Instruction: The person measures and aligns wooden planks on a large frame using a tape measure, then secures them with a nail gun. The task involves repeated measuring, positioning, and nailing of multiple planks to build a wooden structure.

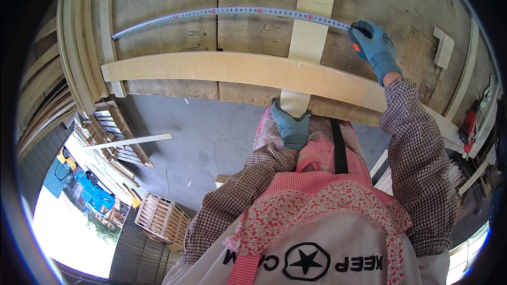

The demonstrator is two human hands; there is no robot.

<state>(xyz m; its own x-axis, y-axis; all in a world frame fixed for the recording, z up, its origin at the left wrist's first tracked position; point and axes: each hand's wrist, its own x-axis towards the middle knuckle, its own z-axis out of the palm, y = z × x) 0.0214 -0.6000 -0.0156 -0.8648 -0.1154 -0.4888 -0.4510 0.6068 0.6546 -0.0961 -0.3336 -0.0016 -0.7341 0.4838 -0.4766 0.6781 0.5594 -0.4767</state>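
Note:
My right hand, in a blue-grey work glove, is closed on a tape measure, whose orange part shows by the palm. Its white blade stretches leftward over the wooden work table, the end hook lying at a narrow upright slat. My left hand, gloved alike, grips the near end of a pale board at the table's front edge. That board runs away from me, beneath a long wooden board lying crosswise. The blade passes over the pale board farther back.
Long slats are stacked at the left. A small wood offcut and a red-and-black tool lie at the right. Below left are a wooden pallet, a protruding slat and a wooden crate.

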